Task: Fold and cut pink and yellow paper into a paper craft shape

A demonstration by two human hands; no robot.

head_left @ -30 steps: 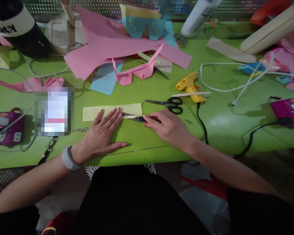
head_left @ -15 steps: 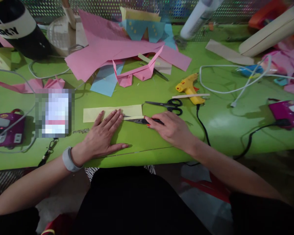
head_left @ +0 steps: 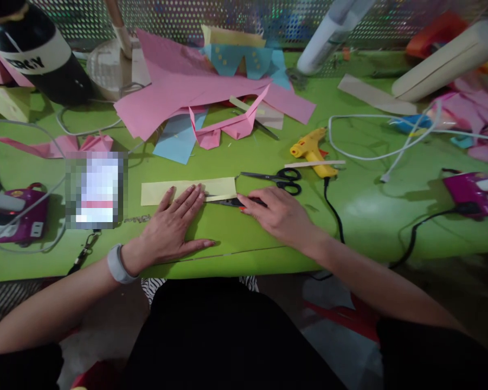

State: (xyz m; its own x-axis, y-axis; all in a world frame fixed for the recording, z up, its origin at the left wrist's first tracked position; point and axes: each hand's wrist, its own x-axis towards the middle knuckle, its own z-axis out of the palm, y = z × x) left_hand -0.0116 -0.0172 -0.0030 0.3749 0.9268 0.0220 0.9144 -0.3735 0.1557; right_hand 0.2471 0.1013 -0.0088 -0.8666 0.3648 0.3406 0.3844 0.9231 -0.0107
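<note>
My left hand (head_left: 173, 219) lies flat with fingers spread, pressing down a pale yellow paper strip (head_left: 156, 193) on the green tabletop. My right hand (head_left: 278, 216) is closed around a pair of scissors (head_left: 226, 202), its dark blades pointing left toward my left fingertips. The handles are mostly hidden under my fingers, with a bit of red showing. A narrow sliver of yellow paper (head_left: 219, 198) lies over the blades along the sheet's lower edge and reaches my right fingertips. Just above my right hand lies a second pair of black-handled scissors (head_left: 287, 179).
A yellow glue gun (head_left: 311, 151) lies beyond the right hand, its black cord trailing forward. Folded pink paper (head_left: 231, 127) and pink sheets (head_left: 174, 81) fill the back. A phone (head_left: 97, 189) sits at left. Purple power boxes (head_left: 469, 192) and white cables (head_left: 358, 154) flank both sides.
The view has shifted slightly. Both hands stay almost in place, with the scissors and yellow paper at nearly the same spot; less of the blades shows now.
</note>
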